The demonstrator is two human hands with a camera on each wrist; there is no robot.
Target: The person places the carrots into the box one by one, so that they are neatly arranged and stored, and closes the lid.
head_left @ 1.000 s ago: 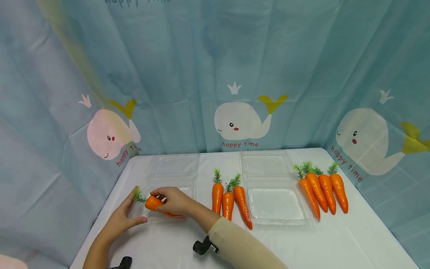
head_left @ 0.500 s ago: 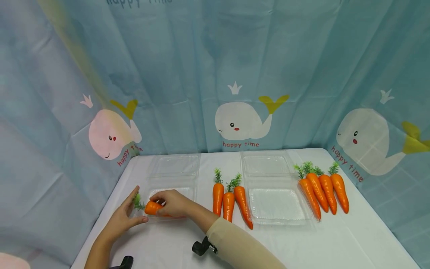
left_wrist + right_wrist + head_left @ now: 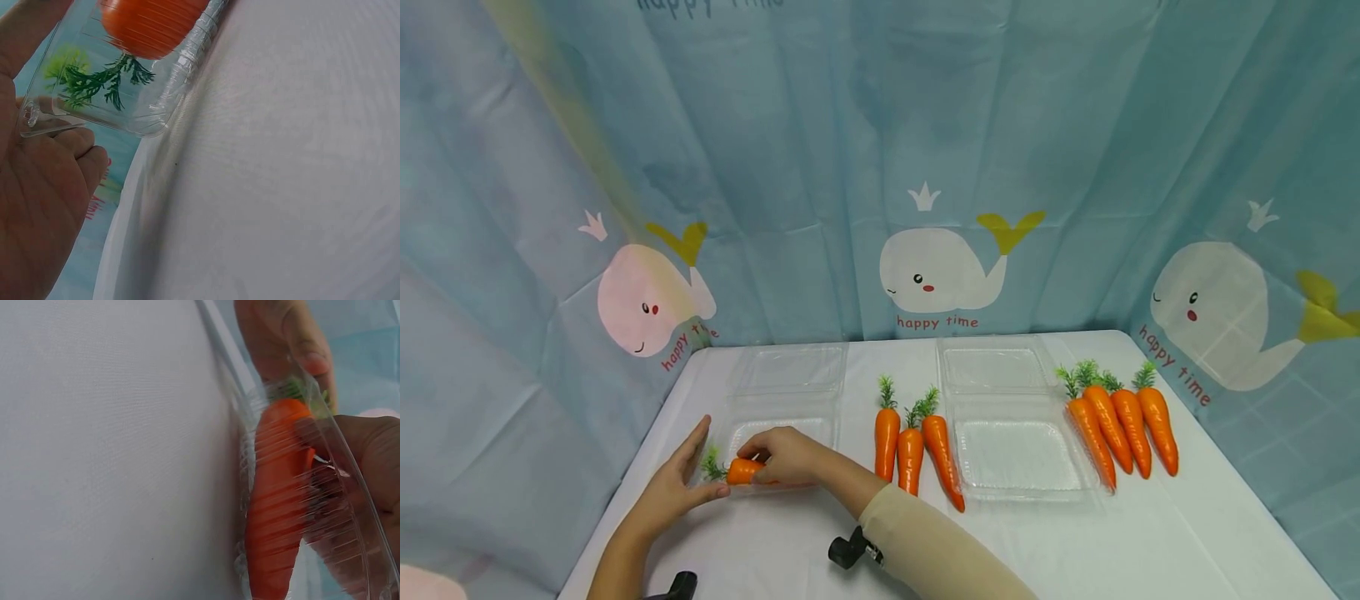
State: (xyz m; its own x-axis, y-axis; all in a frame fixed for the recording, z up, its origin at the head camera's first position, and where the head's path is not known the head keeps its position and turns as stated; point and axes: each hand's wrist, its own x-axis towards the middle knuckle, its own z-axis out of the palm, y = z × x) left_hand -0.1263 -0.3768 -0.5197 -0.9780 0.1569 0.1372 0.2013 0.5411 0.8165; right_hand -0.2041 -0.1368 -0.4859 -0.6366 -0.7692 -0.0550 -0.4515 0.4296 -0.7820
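In the head view, my right hand [image 3: 790,454] pinches an orange carrot [image 3: 742,472] near its leafy top. The carrot lies sideways in the left clear plastic box [image 3: 820,427], along its near wall, leaves pointing left. Through that wall, the right wrist view shows the carrot [image 3: 275,506] with fingertips near its top; my palm hides part of it in the head view. My left hand [image 3: 666,492] is at the box's left end, fingers extended and thumb apart near the front corner. In the left wrist view, my left hand [image 3: 44,200] is right at the box's corner, beside the green leaves [image 3: 94,81].
The left box's open lid [image 3: 793,367] lies behind it. Three carrots [image 3: 911,458] lie between it and a second clear box [image 3: 1026,458], whose lid [image 3: 992,368] is also open. Several carrots [image 3: 1127,429] lie at the right. A whale-print curtain [image 3: 940,167] borders the white table [image 3: 1180,533].
The carrot in my right hand has come down and toward the near wall of the left box, from a slanted to a nearly level lie. My left hand has stayed almost still.
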